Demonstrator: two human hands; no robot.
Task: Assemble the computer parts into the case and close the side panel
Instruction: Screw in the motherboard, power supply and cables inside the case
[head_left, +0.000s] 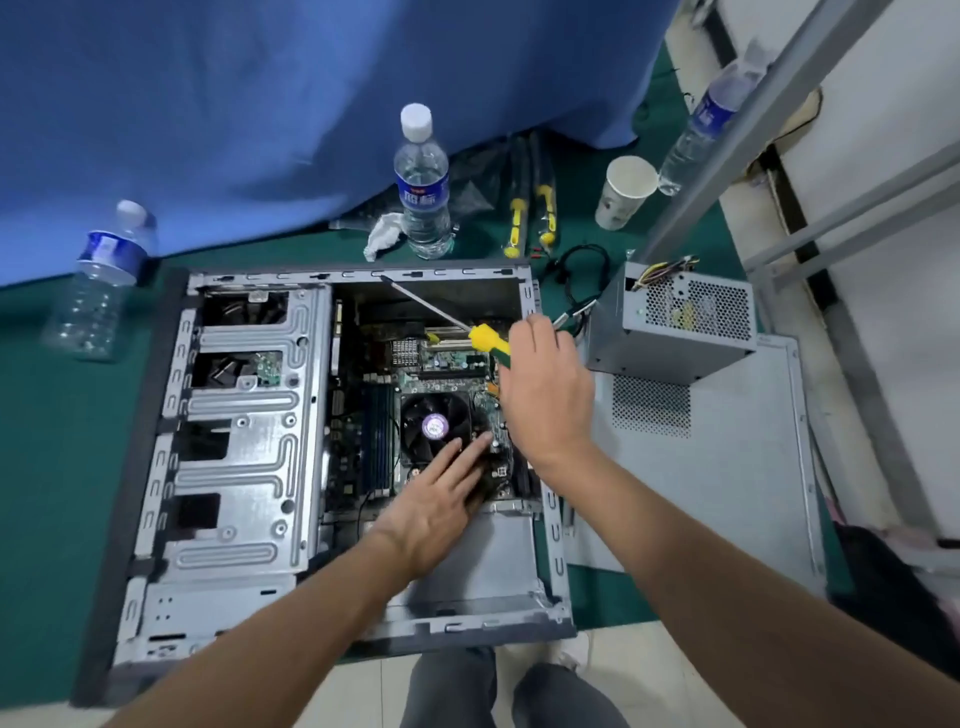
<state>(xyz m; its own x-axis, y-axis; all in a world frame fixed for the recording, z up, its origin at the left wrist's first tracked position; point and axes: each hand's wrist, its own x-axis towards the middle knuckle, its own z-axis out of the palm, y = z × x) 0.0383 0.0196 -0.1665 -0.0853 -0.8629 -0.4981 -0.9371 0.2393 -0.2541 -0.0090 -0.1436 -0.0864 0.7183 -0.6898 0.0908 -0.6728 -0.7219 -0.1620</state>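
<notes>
The right hand (545, 389) grips a screwdriver (470, 332) by its yellow-and-green handle, fingers curled round it, and holds it above the motherboard (447, 364) with the metal shaft slanting up toward the far wall of the computer case (244, 415), its tip close to that far rim. The left hand (441, 499) lies flat with straight fingers, the fingertips (480, 441) resting on the near right corner of the CPU cooler fan (439, 426) (a purple sticker marks its hub). The case lies on its side, open, on a green mat (62, 415); the fan sits in the middle of the motherboard in the case's right half, and the silver drive cage (249, 426) fills the left half. Just beside the case's far right corner stands the power supply unit (675, 322), outside the case, its bundle of coloured wires at its far end. It rests on the far edge of the detached grey side panel (717, 457), which lies flat to the right of the case. Beyond the case's far edge stand a water bottle (422, 182), a crumpled tissue (384, 234), two yellow-handled tools (530, 218) and a paper cup (623, 192). Another bottle (98, 280) stands off the case's far left corner, against a blue cloth (260, 104).
</notes>
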